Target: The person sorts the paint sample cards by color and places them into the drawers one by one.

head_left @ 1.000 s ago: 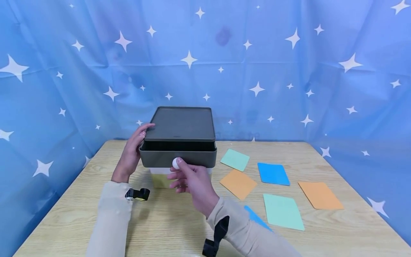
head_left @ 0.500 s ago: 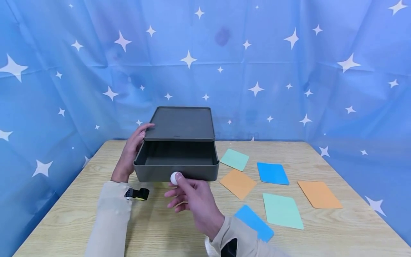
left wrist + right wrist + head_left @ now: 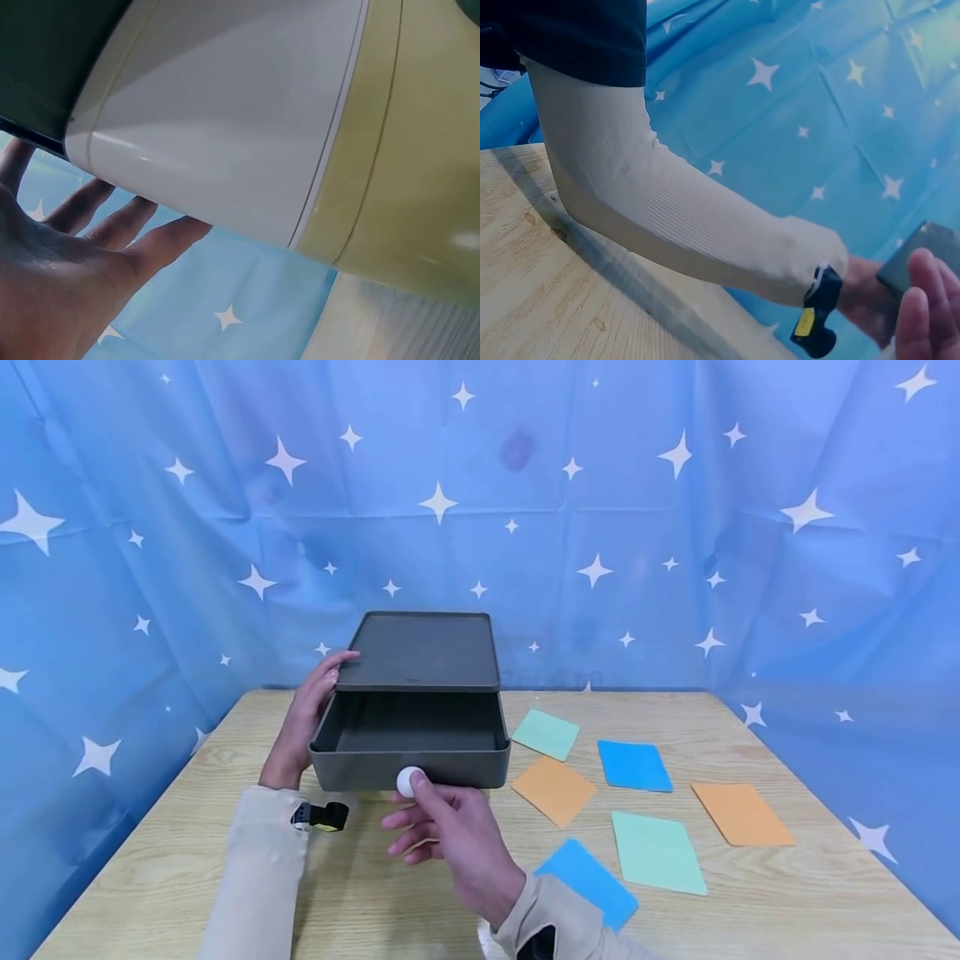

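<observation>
A small drawer unit with a dark grey top [image 3: 420, 652] stands on the table. Its dark grey upper drawer [image 3: 450, 768] is pulled well out, and nothing shows inside. My right hand [image 3: 468, 843] pinches the round white knob [image 3: 407, 782] on the drawer front, the other fingers spread below it. Against the unit's left side lies my left hand [image 3: 303, 714], fingertips reaching the top edge. In the left wrist view its fingers stretch along the unit, beside a white tier [image 3: 225, 97] and a yellow tier [image 3: 427, 135]. The extended drawer mostly hides the lower tiers in the head view.
Right of the unit, flat cards lie on the wooden table [image 3: 750, 902]: green [image 3: 546, 735], orange [image 3: 553, 790] and blue [image 3: 636, 766] ones, with several more nearer the front. A blue star-patterned curtain [image 3: 637, 527] closes off the back and sides.
The upper drawer has slid out towards me, the right hand drawing back with its knob, and its inside now shows. The left hand has stayed at the unit's side.
</observation>
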The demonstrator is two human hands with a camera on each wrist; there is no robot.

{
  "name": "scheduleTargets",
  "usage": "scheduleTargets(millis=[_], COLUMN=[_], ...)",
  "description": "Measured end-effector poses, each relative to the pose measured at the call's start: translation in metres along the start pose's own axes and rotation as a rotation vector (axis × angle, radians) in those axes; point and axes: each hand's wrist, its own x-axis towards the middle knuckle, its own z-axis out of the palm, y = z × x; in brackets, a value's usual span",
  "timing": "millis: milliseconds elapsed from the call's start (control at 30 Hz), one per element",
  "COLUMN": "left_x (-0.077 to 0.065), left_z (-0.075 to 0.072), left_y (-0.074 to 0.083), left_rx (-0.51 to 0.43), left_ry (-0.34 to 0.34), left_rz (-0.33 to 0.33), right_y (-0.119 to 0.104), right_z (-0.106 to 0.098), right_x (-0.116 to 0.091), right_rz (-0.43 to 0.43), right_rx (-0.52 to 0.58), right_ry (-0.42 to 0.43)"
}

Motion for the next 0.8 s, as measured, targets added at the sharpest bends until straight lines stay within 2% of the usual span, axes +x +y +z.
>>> scheduleTargets(millis=[233, 400, 500, 567, 667, 733, 800], left_x=[0.0, -0.003, -0.003, -0.003, -0.002, -0.001, 0.0], left_z=[0.0, -0.001, -0.001, -0.001, -0.001, 0.0, 0.0], left_y=[0.001, 0.001, 0.001, 0.001, 0.0, -0.001, -0.001], left_rx=[-0.012, -0.004, 0.003, -0.002, 0.003, 0.005, 0.015], left_ry=[0.003, 0.009, 0.018, 0.019, 0.012, 0.007, 0.002], left_rz=[-0.003, -0.037, -0.046, -0.041, -0.035, -0.032, -0.027], right_y=[0.0, 0.003, 0.005, 0.004, 0.001, -0.001, -0.004], right_z=[-0.001, -0.002, -0.006, -0.012, -0.027, -0.04, -0.055], right_x=[0.0, -0.004, -0.007, -0.008, -0.01, -0.013, -0.017], right_rz=[0.004, 0.027, 0.038, 0.038, 0.004, -0.059, -0.159], right_rx=[-0.004, -0.008, -0.015, -0.045, -0.202, -0.369, -0.582], right_ry=[-0.006, -0.022, -0.074, -0.142, -0.297, -0.405, -0.473])
